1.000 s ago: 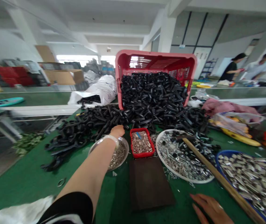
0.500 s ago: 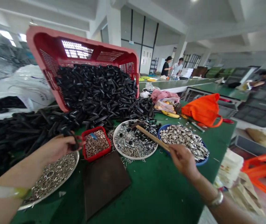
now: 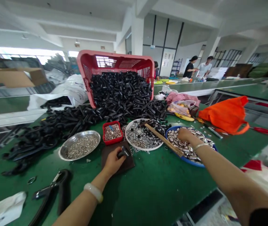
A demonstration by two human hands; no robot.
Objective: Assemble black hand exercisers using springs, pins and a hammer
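Observation:
My left hand point(image 3: 112, 161) is closed around a short black plastic handle piece point(image 3: 123, 152), just over the dark brown block point(image 3: 106, 153). My right hand point(image 3: 185, 135) reaches down into a blue basin point(image 3: 196, 164) full of small metal cylinders point(image 3: 203, 146); its fingertips are partly hidden among them. A hammer point(image 3: 158, 135) lies with its head in a white dish point(image 3: 145, 148) of mixed metal and black parts, its wooden handle extending to the basin's near edge. Behind the block stands a small red tray point(image 3: 113, 142) of metal pins.
A metal bowl point(image 3: 64, 157) of small parts and a hand grip exerciser point(image 3: 62, 188) are at left. Black handles spill from a tipped red crate point(image 3: 122, 54). An orange bag point(image 3: 225, 114) and a banana point(image 3: 184, 117) are right. People point(image 3: 190, 69) stand in the background.
My left hand has brought the black piece from beside the red tray to the brown block. My right hand has let go of the hammer and moved into the blue basin. The view has shifted left.

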